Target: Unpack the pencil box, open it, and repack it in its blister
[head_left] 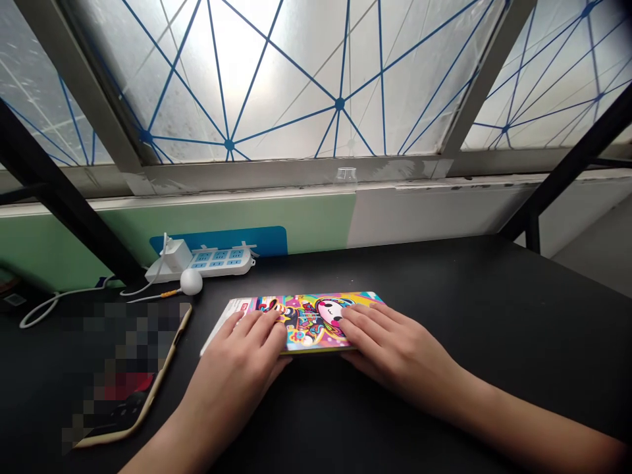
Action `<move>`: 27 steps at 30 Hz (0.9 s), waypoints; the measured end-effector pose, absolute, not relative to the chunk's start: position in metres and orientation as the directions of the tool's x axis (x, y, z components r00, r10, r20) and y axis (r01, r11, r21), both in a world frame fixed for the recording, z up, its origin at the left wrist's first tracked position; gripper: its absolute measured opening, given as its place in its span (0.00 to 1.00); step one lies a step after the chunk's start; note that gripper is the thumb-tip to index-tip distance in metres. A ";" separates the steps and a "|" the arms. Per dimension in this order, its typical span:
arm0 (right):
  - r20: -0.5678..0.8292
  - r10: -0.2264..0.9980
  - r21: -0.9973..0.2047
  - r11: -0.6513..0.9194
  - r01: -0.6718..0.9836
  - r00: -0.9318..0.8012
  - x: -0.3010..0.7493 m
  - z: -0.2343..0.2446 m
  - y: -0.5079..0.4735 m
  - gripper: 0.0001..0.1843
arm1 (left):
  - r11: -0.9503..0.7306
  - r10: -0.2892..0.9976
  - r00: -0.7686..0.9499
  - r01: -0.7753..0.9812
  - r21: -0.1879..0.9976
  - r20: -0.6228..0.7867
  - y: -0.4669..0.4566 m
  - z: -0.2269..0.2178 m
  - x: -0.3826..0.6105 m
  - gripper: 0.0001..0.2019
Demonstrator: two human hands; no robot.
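2 hands, L point(239, 355) + R point(397, 339), part-curled, hold multicol. flat item point(303, 322); thumbs prob. under edge.

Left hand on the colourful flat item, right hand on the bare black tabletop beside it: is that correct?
Not quite: the head view shows the right hand on the colourful flat item too. The left hand is on it, as you say.
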State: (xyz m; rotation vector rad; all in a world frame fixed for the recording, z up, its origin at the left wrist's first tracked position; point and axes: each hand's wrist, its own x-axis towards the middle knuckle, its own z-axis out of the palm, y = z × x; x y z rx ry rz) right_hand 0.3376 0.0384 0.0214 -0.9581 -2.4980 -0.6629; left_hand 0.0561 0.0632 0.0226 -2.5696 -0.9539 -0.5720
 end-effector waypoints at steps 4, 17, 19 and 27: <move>0.423 0.563 0.213 0.700 0.681 -0.710 0.336 0.015 0.044 0.23 | -0.712 0.593 0.696 0.688 -0.139 0.405 0.062 0.022 0.059 0.19; 0.038 0.736 -0.293 0.655 0.696 -0.676 0.372 0.038 0.065 0.35 | -0.558 0.813 0.549 0.830 -0.014 0.193 0.071 0.011 0.052 0.42; 0.004 0.774 -0.321 0.601 0.732 -0.633 0.391 0.046 0.068 0.29 | -0.553 0.818 0.546 0.833 -0.011 0.182 0.071 0.012 0.052 0.42; 0.209 0.808 -0.176 0.586 0.791 -0.552 0.384 0.030 0.072 0.30 | -0.567 0.808 0.560 0.824 -0.019 0.183 0.072 0.010 0.052 0.42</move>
